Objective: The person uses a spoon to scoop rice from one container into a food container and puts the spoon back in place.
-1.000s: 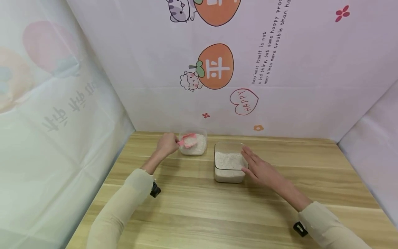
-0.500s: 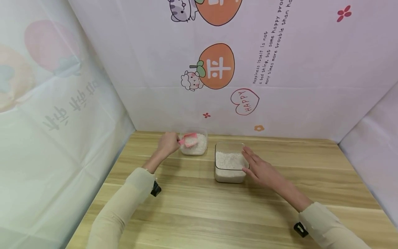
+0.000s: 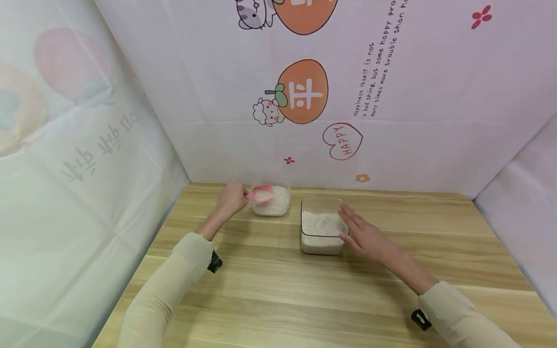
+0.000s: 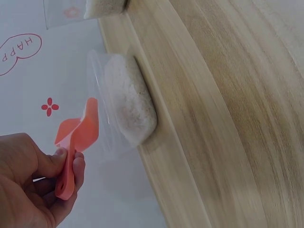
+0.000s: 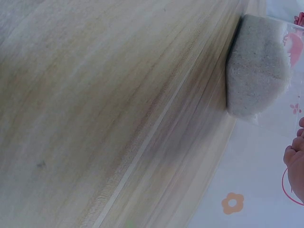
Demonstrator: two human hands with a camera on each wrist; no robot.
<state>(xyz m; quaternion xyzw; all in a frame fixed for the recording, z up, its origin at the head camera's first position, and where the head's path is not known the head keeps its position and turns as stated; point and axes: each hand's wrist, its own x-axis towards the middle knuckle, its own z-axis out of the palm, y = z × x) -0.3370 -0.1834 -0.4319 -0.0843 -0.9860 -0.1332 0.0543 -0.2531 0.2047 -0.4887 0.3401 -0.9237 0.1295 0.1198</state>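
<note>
My left hand (image 3: 232, 198) pinches a pink scoop (image 3: 263, 195) by its handle, thumb on top. White grains that look like rice lie in the scoop's bowl. In the left wrist view the scoop (image 4: 78, 133) is at the open rim of a small clear tub (image 4: 101, 85), which holds more rice (image 4: 126, 102). Right of that tub stands a larger clear square container (image 3: 323, 246), over half full of rice (image 3: 322, 223). My right hand (image 3: 367, 241) rests against its right rim with the fingers straight. The right wrist view shows only part of that hand (image 5: 298, 161).
Both containers stand on a wooden table (image 3: 261, 299), near its back edge. A white printed sheet (image 3: 209, 145) rises right behind them, and more sheeting (image 3: 78, 232) hangs at the left side and at the right.
My left hand has drawn the scoop slightly up and left, toward the small tub's left rim, with rice in its bowl. The right hand and larger container stay in place.
</note>
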